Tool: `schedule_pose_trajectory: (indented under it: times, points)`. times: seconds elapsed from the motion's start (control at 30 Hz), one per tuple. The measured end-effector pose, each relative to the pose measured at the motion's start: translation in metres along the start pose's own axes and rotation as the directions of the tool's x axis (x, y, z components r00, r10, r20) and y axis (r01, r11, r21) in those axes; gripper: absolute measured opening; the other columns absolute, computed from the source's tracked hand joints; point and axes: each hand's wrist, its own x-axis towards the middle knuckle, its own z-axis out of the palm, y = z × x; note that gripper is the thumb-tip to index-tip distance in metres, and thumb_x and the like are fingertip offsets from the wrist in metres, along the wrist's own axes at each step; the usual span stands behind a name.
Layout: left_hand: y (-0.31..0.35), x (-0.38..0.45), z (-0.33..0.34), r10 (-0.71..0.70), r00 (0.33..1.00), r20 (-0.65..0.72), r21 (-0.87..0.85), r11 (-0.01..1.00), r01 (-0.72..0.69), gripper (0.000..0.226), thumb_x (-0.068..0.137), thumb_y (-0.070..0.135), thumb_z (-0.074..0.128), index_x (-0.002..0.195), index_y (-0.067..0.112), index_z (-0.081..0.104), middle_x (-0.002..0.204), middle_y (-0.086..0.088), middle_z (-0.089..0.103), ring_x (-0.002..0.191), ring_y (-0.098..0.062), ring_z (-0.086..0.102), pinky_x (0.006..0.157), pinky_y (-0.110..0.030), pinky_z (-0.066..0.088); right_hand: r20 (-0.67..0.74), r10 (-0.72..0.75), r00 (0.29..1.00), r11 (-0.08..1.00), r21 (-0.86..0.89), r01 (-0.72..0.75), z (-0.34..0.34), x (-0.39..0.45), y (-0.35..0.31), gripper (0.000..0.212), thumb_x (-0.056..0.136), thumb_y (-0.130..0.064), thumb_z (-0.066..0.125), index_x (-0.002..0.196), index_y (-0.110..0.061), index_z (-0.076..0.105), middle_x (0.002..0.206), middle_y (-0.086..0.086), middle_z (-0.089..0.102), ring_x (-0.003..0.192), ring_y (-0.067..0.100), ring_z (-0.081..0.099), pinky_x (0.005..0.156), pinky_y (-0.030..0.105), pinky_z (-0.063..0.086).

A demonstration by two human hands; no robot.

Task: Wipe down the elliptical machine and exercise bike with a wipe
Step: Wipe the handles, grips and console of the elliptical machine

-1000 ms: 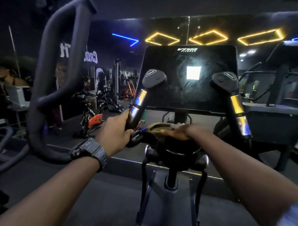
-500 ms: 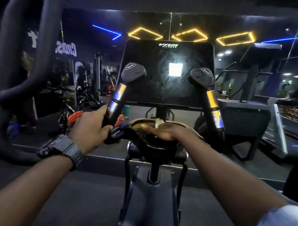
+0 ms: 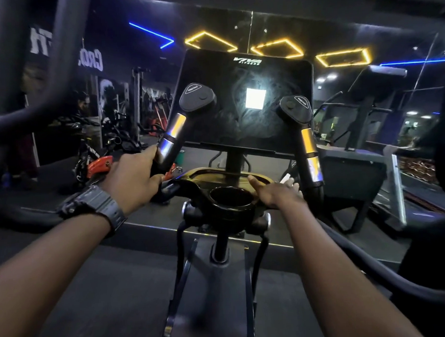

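Note:
I stand at the elliptical machine, facing its dark console screen (image 3: 247, 102). My left hand (image 3: 133, 181) grips the lower part of the left handle (image 3: 170, 137), a black watch on that wrist. My right hand (image 3: 275, 191) lies flat on the right end of the black tray (image 3: 211, 176), just right of the round cup holder (image 3: 230, 198). It presses a white wipe (image 3: 288, 180) onto the tray, and only the wipe's edge shows past my fingers. The right handle (image 3: 307, 145) stands just beyond that hand.
The machine's centre post (image 3: 219, 251) runs down between my arms. A thick curved moving arm (image 3: 36, 81) rises at the left, another curves low at the right (image 3: 397, 283). An orange exercise bike (image 3: 97, 162) and a treadmill (image 3: 355, 168) show ahead by the mirror.
My right hand has slid with the wipe from the middle of the tray to its right end. My left hand keeps its grip on the left handle.

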Motion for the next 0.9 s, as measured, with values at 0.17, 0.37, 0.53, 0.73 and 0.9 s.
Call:
schedule_pose_trajectory:
  times: [0.17, 0.37, 0.53, 0.73, 0.9]
  points:
    - [0.006, -0.001, -0.001, 0.004, 1.0, -0.004, 0.02, 1.0, -0.004, 0.025, 0.084, 0.018, 0.071, 0.101, 0.015, 0.053, 0.074, -0.002, 0.052, 0.079, -0.034, 0.06, 0.066, -0.033, 0.039, 0.012, -0.079, 0.997, 0.994, 0.082, 0.078, 0.007, 0.016, -0.011, 0.118, 0.05, -0.105, 0.026, 0.141, -0.031, 0.04, 0.148, 0.005, 0.038, 0.124, 0.035, 0.049, 0.07, 0.039, 0.05]
    - [0.004, 0.0, -0.001, -0.012, 1.0, 0.004, 0.018, 1.0, 0.012, 0.027, 0.083, 0.02, 0.071, 0.104, 0.018, 0.053, 0.079, -0.009, 0.062, 0.073, -0.031, 0.058, 0.066, -0.033, 0.043, -0.018, -0.282, 0.959, 0.958, -0.058, 0.28, 0.012, 0.019, 0.0, 0.041, 0.092, -0.028, 0.039, 0.121, -0.01, 0.061, 0.126, 0.015, 0.061, 0.109, 0.033, 0.06, 0.092, 0.042, 0.05]
    - [0.005, 0.001, 0.001, -0.01, 1.0, 0.007, 0.03, 0.999, 0.009, 0.028, 0.083, 0.02, 0.071, 0.104, 0.015, 0.053, 0.077, -0.006, 0.057, 0.084, -0.038, 0.062, 0.071, -0.037, 0.046, -0.1, -0.312, 0.945, 0.95, 0.003, 0.313, 0.007, 0.029, -0.018, 0.033, 0.094, -0.01, 0.058, 0.126, -0.017, 0.06, 0.128, 0.011, 0.061, 0.112, 0.027, 0.061, 0.093, 0.032, 0.05]
    - [0.005, 0.0, 0.0, -0.024, 1.0, 0.015, 0.03, 0.999, 0.024, 0.028, 0.083, 0.022, 0.071, 0.104, 0.015, 0.054, 0.088, -0.013, 0.066, 0.086, -0.038, 0.062, 0.074, -0.038, 0.048, -0.069, -0.57, 0.819, 0.821, -0.004, 0.571, 0.019, 0.021, -0.038, 0.04, 0.092, -0.006, 0.06, 0.123, -0.03, 0.067, 0.131, 0.007, 0.061, 0.113, 0.023, 0.062, 0.092, 0.027, 0.049]
    - [0.004, 0.0, 0.002, -0.037, 0.999, 0.025, 0.025, 0.999, 0.036, 0.028, 0.083, 0.022, 0.07, 0.105, 0.015, 0.053, 0.089, -0.015, 0.066, 0.086, -0.039, 0.062, 0.076, -0.039, 0.05, -0.182, -0.427, 0.886, 0.89, 0.092, 0.447, 0.013, 0.034, -0.028, 0.014, 0.09, -0.018, 0.066, 0.1, -0.026, 0.072, 0.113, 0.008, 0.069, 0.099, 0.023, 0.066, 0.092, 0.036, 0.053]
